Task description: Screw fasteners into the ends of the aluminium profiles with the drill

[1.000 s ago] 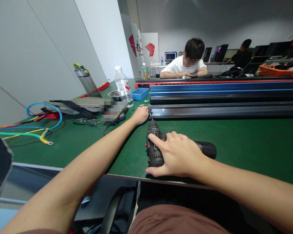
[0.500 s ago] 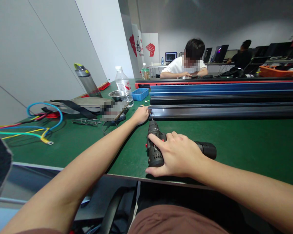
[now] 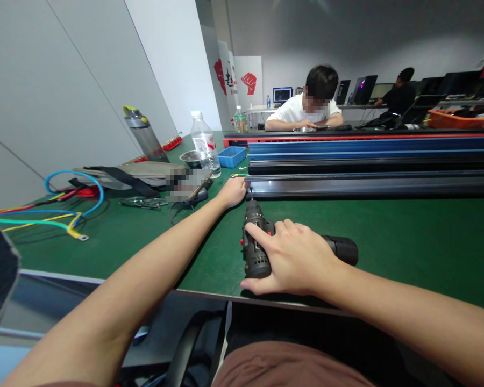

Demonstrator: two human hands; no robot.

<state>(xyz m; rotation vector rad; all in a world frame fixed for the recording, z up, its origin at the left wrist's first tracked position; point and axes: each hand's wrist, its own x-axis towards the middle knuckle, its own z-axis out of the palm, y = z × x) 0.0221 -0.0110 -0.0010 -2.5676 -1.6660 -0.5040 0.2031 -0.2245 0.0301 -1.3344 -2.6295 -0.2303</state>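
A black cordless drill (image 3: 255, 244) lies sideways in my right hand (image 3: 292, 258), which is wrapped round it with the thumb along the near end. Its bit points away from me and meets the left end of a long dark metal profile (image 3: 367, 186). At that same end, my left hand (image 3: 233, 192) is closed on the profile, its fingertips hidden behind the edge. The drill's battery end (image 3: 341, 250) sticks out to the right beyond my hand.
Behind the profile lie blue and black rails (image 3: 367, 150). To the left are a blue tray (image 3: 232, 156), a water bottle (image 3: 204, 142), a phone (image 3: 191, 184), a grey bag (image 3: 125, 176) and coloured cables (image 3: 75, 215). A person in white (image 3: 302, 113) sits across the green table (image 3: 407, 231).
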